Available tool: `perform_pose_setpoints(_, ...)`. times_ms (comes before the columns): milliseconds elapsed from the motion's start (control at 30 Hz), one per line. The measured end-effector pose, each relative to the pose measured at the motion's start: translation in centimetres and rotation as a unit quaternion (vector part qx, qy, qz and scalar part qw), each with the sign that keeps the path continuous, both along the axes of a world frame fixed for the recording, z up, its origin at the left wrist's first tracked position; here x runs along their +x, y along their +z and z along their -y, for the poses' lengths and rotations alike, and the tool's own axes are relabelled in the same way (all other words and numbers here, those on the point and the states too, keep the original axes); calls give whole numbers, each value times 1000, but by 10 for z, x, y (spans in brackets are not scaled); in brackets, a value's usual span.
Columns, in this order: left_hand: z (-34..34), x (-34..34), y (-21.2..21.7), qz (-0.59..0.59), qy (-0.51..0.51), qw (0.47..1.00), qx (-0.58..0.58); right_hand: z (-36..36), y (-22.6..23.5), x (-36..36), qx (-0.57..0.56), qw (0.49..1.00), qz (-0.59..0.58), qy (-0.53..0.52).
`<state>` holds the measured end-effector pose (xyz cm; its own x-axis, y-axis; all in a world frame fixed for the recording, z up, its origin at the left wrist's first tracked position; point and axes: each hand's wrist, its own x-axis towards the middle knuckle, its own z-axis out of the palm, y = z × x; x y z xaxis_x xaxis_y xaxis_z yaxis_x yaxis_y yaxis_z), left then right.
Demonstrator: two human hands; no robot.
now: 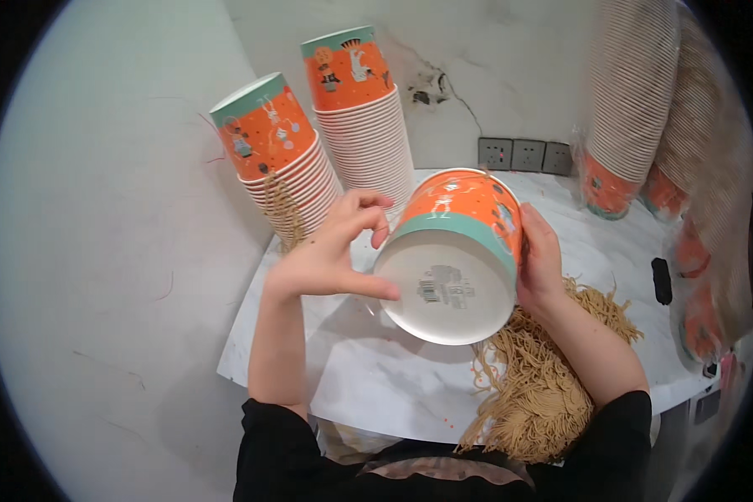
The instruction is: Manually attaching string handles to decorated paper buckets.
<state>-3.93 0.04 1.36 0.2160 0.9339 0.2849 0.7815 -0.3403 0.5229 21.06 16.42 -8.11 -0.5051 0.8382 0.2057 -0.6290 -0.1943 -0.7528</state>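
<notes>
A round, paper-like tub (pixel 452 243) is tipped above the middle of a table, its flat white base toward the viewer and its mouth facing away. Its smooth, gently tapering side is orange with small cartoon figures, ending in a sea-green band beside the base; grey print and a barcode mark the base's centre. The right hand (pixel 541 255) has hold of the tub, cupped against its side. The left hand (pixel 339 251) is spread wide, fingers curled and thumb stretched across the base's edge; whether the thumb touches cannot be told. Under the right forearm lies a shaggy heap of thin, tan, noodle-like strands (pixel 552 389). Behind the left hand stand two ribbed stacks of nested tubs, a shorter left stack (pixel 267 142) with a tan tuft (pixel 284 209) hanging on it, and a taller right stack (pixel 366 125). The table (pixel 351 360) is white with grey marbling. At the right, tall stacks in clear, crinkled plastic (pixel 636 84) stand near a small black object (pixel 661 280). Dark square sockets (pixel 527 155) line the pale, cracked wall (pixel 519 67).
</notes>
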Motion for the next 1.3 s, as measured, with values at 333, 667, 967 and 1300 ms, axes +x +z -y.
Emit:
perform_pose_setpoints(333,-26,0,-18,405,-68,910,-54,-3,3,-5,-50,994,-29,89)
perform_pose_setpoints(667,32,-5,49,612,24,743,271,-12,-12,-8,-34,996,84,19)
perform_pose_setpoints(967,57,-134,196,573,370,700,211,1,-17,-8,215,953,172,129)
perform_pose_setpoints(1300,-11,-181,193,586,474,653,68,8,-26,-12,357,892,253,116)
